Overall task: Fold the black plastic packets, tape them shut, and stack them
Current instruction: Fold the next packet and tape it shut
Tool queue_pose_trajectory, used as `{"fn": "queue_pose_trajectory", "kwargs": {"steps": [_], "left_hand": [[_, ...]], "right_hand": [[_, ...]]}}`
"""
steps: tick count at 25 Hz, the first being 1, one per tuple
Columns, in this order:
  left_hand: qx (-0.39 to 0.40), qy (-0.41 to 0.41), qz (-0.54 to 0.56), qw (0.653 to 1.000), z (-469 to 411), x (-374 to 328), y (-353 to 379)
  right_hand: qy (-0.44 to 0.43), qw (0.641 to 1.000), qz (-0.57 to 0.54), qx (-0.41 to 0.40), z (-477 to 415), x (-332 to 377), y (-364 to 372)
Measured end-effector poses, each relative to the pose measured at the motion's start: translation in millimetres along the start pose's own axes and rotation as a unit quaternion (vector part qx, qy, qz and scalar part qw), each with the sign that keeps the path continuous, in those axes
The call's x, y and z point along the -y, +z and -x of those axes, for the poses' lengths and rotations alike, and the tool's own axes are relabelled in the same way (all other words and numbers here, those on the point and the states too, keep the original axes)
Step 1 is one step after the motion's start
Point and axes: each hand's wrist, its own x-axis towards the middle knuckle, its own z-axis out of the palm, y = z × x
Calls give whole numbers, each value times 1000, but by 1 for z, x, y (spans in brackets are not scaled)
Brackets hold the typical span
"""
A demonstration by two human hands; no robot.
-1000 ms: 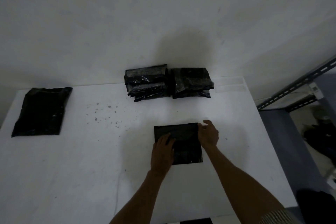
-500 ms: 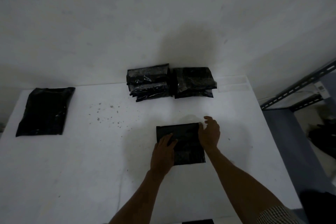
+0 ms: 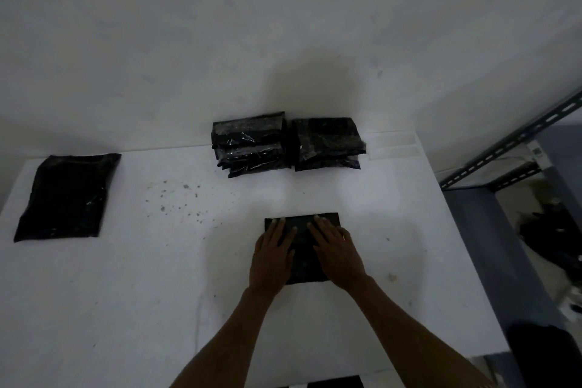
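A folded black plastic packet (image 3: 302,249) lies flat on the white table (image 3: 157,293), right of centre. My left hand (image 3: 272,257) presses its left half with straight fingers. My right hand (image 3: 337,253) lies flat on its right half, fingers spread. Both palms cover much of the packet. At the table's back edge stand two stacks of folded, taped packets, a left stack (image 3: 250,143) and a right stack (image 3: 327,143), side by side. An unfolded black packet (image 3: 67,197) lies flat at the far left.
Clear tape strips (image 3: 393,148) stick to the table's back right corner. A grey slotted metal shelf frame (image 3: 504,154) stands to the right, beyond the table edge, with dark items on the floor. A white wall rises behind the table.
My right hand moved from the packet's right edge onto its top and flattened. My left hand slid a little forward over the packet's left half.
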Motion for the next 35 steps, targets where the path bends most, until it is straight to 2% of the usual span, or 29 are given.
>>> {"fn": "queue_pose_trajectory", "kwargs": {"steps": [2, 6, 9, 10, 11, 12, 14, 15, 20, 22, 27, 29, 31, 35], "left_hand": [[33, -37, 0, 999, -2, 2, -1], [76, -51, 5, 996, -1, 12, -5], [74, -66, 16, 995, -6, 12, -8], [63, -83, 25, 994, -7, 10, -10], [49, -117, 39, 991, -5, 7, -13], [33, -160, 58, 985, -4, 3, -16], [14, -252, 107, 962, -2, -2, -20], [14, -290, 133, 948, -2, -3, -20], [-4, -378, 275, 884, -7, -7, -23], [-14, -396, 317, 861, -8, -6, -28], [-23, -388, 394, 833, -5, 4, -36], [-21, -372, 411, 832, -2, 7, -38], [-16, -347, 431, 833, -2, 10, -43], [7, -293, 451, 843, -5, 15, -49]], "right_hand": [[6, 1000, -13, 20, 6, -1, 3], [55, 998, -35, 27, 15, -6, 1], [22, 999, -36, 10, 5, -4, -7], [35, 998, -53, -1, 2, -3, -11], [88, 991, -101, -12, 0, -2, -14], [175, 971, -159, -27, -2, -1, -16], [355, 899, -254, -33, -3, 1, -15], [403, 870, -283, -27, -3, 0, -13], [485, 796, -361, 7, -8, -6, -16], [486, 782, -389, 2, -7, -10, -19], [422, 765, -487, -3, 3, -20, -26], [389, 773, -500, 16, 7, -22, -28], [368, 797, -480, 20, 7, -24, -30], [318, 865, -386, 42, 0, -21, -42]]}}
